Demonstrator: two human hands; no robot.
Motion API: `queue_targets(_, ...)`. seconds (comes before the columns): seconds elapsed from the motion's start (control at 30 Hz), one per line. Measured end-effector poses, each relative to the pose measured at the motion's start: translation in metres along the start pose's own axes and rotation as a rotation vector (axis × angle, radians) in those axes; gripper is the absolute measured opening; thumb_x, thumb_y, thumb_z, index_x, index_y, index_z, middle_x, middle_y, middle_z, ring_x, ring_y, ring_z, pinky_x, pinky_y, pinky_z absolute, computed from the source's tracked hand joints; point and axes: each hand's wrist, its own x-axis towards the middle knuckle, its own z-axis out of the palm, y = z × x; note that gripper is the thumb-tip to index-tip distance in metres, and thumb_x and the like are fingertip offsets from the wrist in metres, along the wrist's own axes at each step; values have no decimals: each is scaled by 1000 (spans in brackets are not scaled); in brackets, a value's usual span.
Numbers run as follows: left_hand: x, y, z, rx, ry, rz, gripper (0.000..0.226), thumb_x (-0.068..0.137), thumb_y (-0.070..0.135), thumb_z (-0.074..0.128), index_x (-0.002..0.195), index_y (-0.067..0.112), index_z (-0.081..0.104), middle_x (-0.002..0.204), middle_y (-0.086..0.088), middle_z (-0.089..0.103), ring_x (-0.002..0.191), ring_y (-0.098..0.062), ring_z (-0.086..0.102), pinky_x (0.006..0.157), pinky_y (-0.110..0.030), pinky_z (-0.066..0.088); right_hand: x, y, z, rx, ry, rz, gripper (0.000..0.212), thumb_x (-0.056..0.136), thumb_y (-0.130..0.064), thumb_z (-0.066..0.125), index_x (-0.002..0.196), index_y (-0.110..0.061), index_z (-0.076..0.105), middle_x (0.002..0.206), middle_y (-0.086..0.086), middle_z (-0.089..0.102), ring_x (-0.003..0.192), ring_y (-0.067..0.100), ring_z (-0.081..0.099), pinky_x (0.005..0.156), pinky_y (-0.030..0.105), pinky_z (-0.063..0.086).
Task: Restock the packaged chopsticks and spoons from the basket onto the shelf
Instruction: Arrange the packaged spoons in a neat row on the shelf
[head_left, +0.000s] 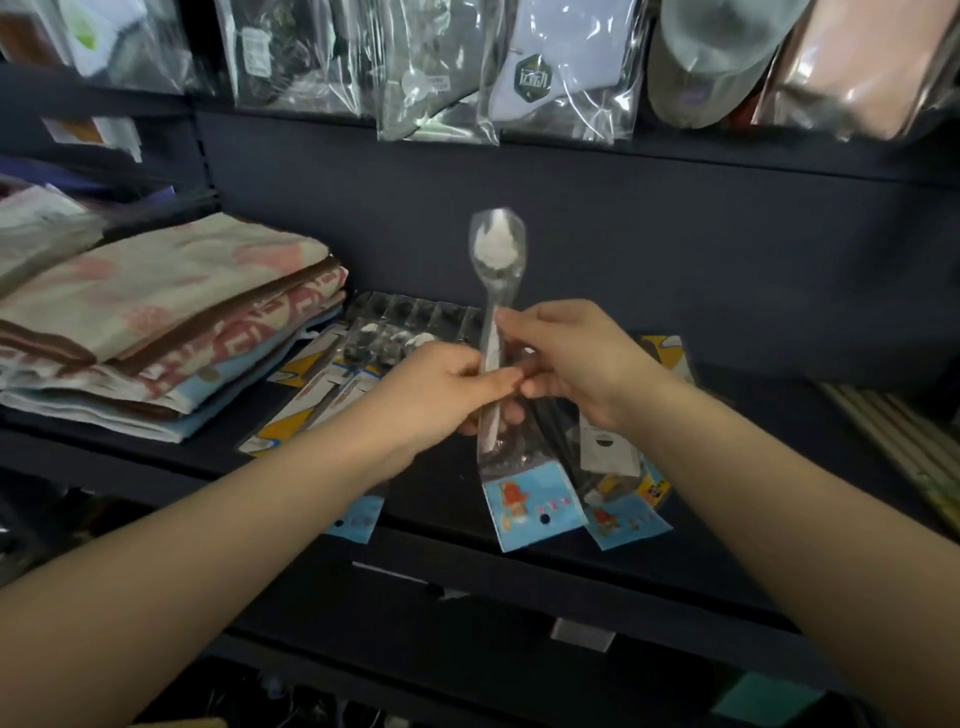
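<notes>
While pinched upright, glossy bagged spoon (497, 260).

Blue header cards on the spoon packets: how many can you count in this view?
3: one on the held spoon packet, one right of it, one under the left wrist. Others may be hidden.

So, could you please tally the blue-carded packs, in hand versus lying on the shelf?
Blue-carded pack held by left hand and right hand: 1
Blue-carded packs lying on the shelf: 2
Total: 3
</notes>
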Motion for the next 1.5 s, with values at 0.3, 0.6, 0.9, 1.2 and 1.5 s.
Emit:
queue_targets(0.3,-41,-11,-38,122,-208,-186,8,88,19,57,93,16,62,68,2,73,58,-6,63,60,-24,50,46,14,7,-193,-59,-89,12,96,-16,48,94,-8,56,63,2,45,39,2,39,35,14,22)
queue_targets(0.6,-25,-42,-65,693,1,-98,32,83,31,64,108,12,56,92,-7,68,74,-18,63,74,-39,54,104,44,33,-377,80,21,7,89,-1,55,92,-6,56,61,6,50,46,10,46,36,14,37)
queue_targets(0.9,-16,-51,-63,1084,27,62,51,83,43,59,123,18,42,104,-7,62,97,-25,59,75,-35,49,123,54,43,-577,123,-7,12,89,-4,56,100,-5,56,72,5,55,55,16,55,43,19,45)
queue_targets(1.2,-10,-55,-67,1017,63,272,48,86,47,50,129,26,46,125,1,46,120,-20,39,97,-31,37,87,31,-18,-1254,120,-46,31,90,-17,55,117,-3,59,123,14,61,115,30,55,93,33,41)
queue_targets(1.5,-6,-36,-49,880,-27,405,33,87,39,53,116,23,59,113,4,56,111,-15,49,94,-35,44,90,59,-39,-1226,65,70,45,80,-34,67,116,-11,54,114,10,59,110,32,54,94,40,44)
